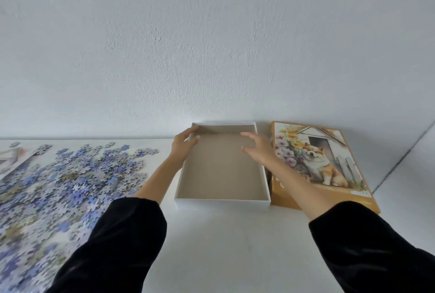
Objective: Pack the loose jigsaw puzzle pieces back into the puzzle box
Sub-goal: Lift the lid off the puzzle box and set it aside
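An open white puzzle box (226, 202) with a bare brown cardboard floor stands in the middle of the white table, against the wall. My left hand (183, 143) grips its far left wall, thumb inside the box. My right hand (257, 149) hovers over the right side of the box, fingers spread, holding nothing. A big heap of loose blue and lilac puzzle pieces (70, 175) covers the table to the left of the box.
The box lid (329, 168), orange with a picture of a dog and flowers, lies flat just right of the box. A partly assembled strip of puzzle (11, 158) sits at the far left edge. A white wall rises directly behind the table.
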`<state>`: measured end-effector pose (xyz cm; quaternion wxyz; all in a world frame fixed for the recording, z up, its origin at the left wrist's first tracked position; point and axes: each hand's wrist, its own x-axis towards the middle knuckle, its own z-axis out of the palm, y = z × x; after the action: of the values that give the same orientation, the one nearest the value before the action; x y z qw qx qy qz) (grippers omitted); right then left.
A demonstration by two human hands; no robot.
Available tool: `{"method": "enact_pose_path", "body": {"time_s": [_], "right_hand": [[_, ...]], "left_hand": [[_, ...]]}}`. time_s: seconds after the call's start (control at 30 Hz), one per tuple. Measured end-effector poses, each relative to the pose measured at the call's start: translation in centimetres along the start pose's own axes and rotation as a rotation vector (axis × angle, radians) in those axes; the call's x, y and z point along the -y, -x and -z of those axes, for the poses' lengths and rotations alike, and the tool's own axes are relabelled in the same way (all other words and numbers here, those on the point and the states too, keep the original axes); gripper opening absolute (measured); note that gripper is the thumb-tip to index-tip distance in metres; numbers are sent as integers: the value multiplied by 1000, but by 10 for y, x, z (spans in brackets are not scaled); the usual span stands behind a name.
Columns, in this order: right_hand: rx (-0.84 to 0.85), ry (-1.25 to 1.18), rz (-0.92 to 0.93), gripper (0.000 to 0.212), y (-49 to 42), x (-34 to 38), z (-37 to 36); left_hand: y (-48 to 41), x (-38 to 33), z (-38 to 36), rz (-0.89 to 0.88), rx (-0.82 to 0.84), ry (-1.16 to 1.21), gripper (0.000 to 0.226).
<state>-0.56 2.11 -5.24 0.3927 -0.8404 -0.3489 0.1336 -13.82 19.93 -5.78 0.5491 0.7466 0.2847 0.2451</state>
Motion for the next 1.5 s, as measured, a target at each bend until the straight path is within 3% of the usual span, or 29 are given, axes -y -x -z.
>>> {"method": "enact_pose_path", "body": {"time_s": [0.17, 0.23, 0.3, 0.73, 0.97, 1.1, 1.17, 1.23, 1.33, 1.5], "right_hand": [[-230, 358, 92, 46, 14, -8, 5], [-282, 533, 39, 46, 17, -16, 10], [-229, 610, -75, 47, 21, -25, 14], [-101, 635, -193, 58, 34, -45, 40], [10, 628, -65, 50, 45, -52, 44], [-122, 446, 42, 43, 46, -65, 67], [-225, 559, -58, 43, 45, -81, 83], [-222, 675, -257, 48, 45, -95, 99], [-180, 624, -449, 62, 45, -106, 114], [-168, 557, -437, 67, 38, -105, 114]], "left_hand": [[-1, 8, -4, -29, 9, -107, 47], [3, 10, -3, -93, 38, -228, 50], [10, 16, -2, -109, 64, -294, 50], [24, 24, -6, 5, -1, -163, 50], [22, 21, -17, 21, -28, -98, 50], [22, 18, -18, 18, -19, -87, 51], [22, 18, -18, 25, -17, -84, 52], [24, 17, -18, 34, -9, -75, 52], [25, 14, -19, 23, 43, -96, 51], [24, 13, -23, 12, 136, -132, 47]]}}
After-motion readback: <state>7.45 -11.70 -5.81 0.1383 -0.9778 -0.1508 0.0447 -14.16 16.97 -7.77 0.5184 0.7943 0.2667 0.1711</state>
